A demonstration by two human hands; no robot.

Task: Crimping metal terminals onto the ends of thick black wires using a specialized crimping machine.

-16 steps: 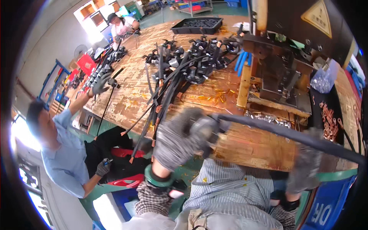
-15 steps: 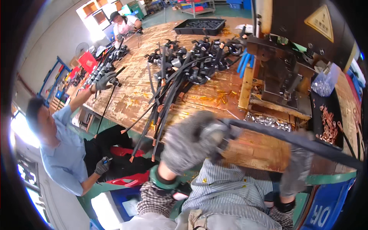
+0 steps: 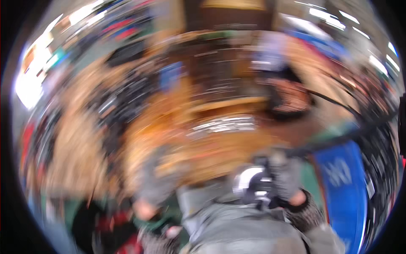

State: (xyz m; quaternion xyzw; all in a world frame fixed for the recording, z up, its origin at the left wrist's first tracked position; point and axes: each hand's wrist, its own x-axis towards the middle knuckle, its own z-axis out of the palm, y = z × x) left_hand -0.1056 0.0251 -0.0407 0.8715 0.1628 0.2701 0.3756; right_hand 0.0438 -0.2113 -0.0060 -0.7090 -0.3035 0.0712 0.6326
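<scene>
The view is being smeared heavily by motion blur. The right hand (image 3: 284,175), gloved in grey, is being kept closed around a thick black cable (image 3: 338,139) at the near edge of the wooden workbench (image 3: 220,148); the cable is running up and right from that edge. The left hand (image 3: 158,180), also gloved, is being held at the same edge, further left; its grip cannot be told.

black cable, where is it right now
In the blurred head view the black cable runs from the gloved right hand, low and right of centre, up toward the right rim, above the blue bin.
</scene>
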